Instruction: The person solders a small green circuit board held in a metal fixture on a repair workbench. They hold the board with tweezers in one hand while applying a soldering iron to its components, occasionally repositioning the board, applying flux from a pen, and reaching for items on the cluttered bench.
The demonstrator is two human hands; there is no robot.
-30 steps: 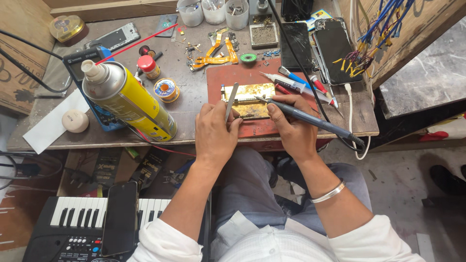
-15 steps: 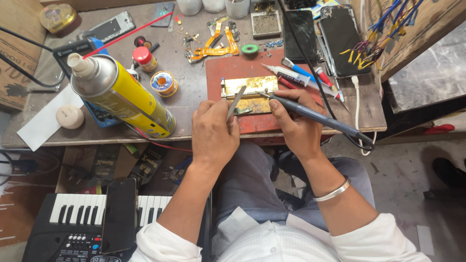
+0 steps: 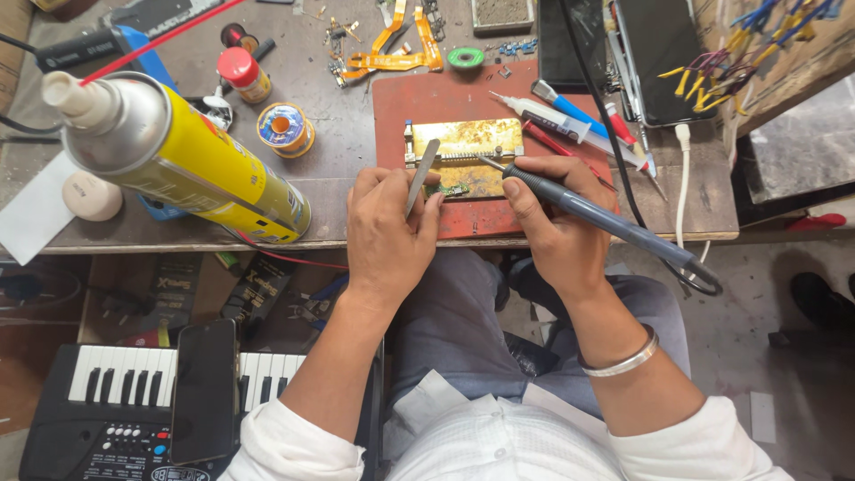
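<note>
Tweezers [image 3: 421, 175] are sitting in my left hand [image 3: 385, 233], which is gripping them with the fingers curled; their long axis is running from the palm up and slightly right, tips pointing away from me toward the gold-coloured holder [image 3: 465, 153]. My right hand [image 3: 554, 227] is clasping a blue-grey soldering iron [image 3: 579, 209] like a pen. The iron's long axis is lying diagonally, its fine tip pointing up-left onto the holder's lower edge, its handle trailing down-right past the counter [image 3: 338, 178] edge, where a black cord is leaving it. Just below the tip, a small green circuit board [image 3: 451, 190] is lying between my two hands, and I cannot tell whether the tweezers are touching it. The holder is resting on a red mat [image 3: 419, 98] right at the counter's near edge.

Left of my hands, a yellow spray can [image 3: 205, 169] is lying on its side, nozzle pointing up-left with a red straw. A spool of solder wire [image 3: 285, 129] is standing just beyond it. A syringe [image 3: 543, 111] is lying on the mat to the right of the holder. Below the counter, a small keyboard [image 3: 116, 392] is carrying a dark phone [image 3: 204, 387].
</note>
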